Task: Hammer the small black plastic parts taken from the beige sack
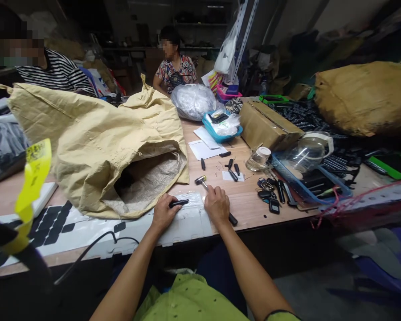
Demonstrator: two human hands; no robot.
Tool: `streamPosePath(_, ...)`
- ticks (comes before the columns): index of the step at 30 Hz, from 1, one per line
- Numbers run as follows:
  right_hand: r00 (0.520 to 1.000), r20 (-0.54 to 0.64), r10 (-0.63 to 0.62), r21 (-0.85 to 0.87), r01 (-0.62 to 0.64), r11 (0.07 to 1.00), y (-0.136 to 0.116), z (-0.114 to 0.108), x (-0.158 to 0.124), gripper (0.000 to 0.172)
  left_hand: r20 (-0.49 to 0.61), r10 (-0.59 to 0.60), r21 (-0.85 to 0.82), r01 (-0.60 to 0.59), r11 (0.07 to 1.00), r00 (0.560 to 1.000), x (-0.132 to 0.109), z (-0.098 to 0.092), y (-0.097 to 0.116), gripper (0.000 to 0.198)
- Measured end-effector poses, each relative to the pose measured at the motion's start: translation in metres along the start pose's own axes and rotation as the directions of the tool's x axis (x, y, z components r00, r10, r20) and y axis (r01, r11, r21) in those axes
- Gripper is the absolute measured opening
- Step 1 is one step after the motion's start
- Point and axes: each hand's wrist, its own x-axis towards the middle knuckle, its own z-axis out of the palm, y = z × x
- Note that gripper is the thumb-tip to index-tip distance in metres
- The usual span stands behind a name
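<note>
My left hand is closed on a small black oblong piece, which sticks out to the right over a white taped sheet at the table's front edge. Wrapped around a hammer handle, my right hand rests just right of that sheet. The small hammer's head points away from me, and its black grip shows below my palm. Beyond the hammer lie several loose black oblong pieces, some on a scrap of paper. What the black pieces are cannot be made out.
A large beige cloth bag lies open toward me on the left. On the right are keys, a clear jar, a blue tray and a cardboard box. Two people sit across the table. A yellow tag hangs front left.
</note>
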Motion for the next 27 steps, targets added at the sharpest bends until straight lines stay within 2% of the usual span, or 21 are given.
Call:
streamPosePath(9,1.000,0.008,0.021,-0.083,-0.020,0.996,0.008,0.003,0.003,0.030,-0.066,0.050,0.002,-0.050,0.999,0.997,0.001,0.016,-0.003,0.011)
streamPosePath(18,0.998,0.035,0.044,-0.068,-0.041,0.997,0.009,0.005,0.008,0.030,-0.016,0.042,-0.039,-0.042,0.998,0.999,0.009,0.017,-0.003,0.008)
streamPosePath(23,0.994,0.099,0.036,0.071,-0.043,0.997,0.021,-0.005,0.014,0.033,0.030,-0.017,-0.100,0.020,0.995,0.999,0.013,0.015,0.002,0.008)
streamPosePath(27,0.996,0.081,0.025,0.321,-0.050,0.946,0.018,-0.021,0.000,0.036,0.075,-0.026,-0.124,0.035,0.992,0.997,0.018,0.012,0.003,0.010)
